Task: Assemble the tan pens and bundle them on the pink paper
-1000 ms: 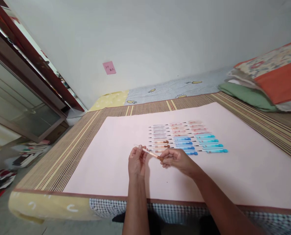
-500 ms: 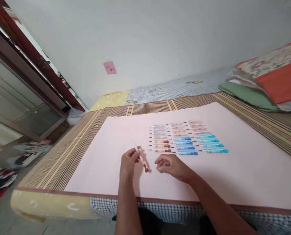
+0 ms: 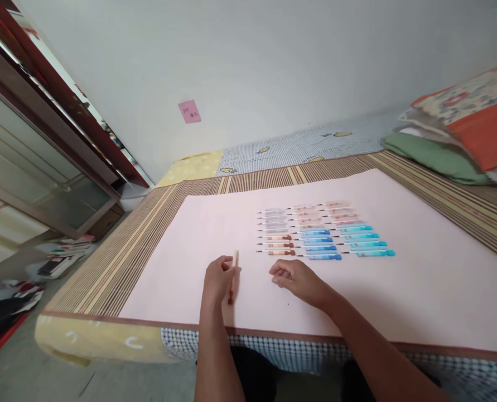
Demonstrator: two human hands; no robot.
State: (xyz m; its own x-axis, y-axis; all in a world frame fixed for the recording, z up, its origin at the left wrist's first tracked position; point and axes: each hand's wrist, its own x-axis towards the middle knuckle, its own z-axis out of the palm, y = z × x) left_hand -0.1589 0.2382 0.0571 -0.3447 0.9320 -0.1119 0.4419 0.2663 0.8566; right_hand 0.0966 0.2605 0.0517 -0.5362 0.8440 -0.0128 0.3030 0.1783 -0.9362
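Between the thumb and fingers of my left hand (image 3: 218, 277) is a slim pen (image 3: 234, 282) with a pale barrel and a brown end. It points away from me, its brown end toward me, just above the pink sheet (image 3: 168, 268). My right hand (image 3: 298, 280) rests to the right with its fingers curled in, and nothing shows in them. Beyond it, matching pens lie in neat columns: brown-ended pens (image 3: 281, 245), blue pens (image 3: 321, 248), turquoise pens (image 3: 371, 244), and paler grey pens (image 3: 273, 219) and pink pens (image 3: 309, 215) farther back.
Under the sheet lies a striped mat (image 3: 118, 262) over a bed or platform. Folded bedding (image 3: 440, 159) and a patterned cushion (image 3: 478, 106) are piled at the back right. A pink note (image 3: 189, 111) sticks to the wall. Clutter (image 3: 59, 257) covers the floor at left.
The pen in my left hand has swung from a slant to nearly straight away from me, its brown end shifting left. My right hand stays curled in about the same place. The view has shifted slightly.
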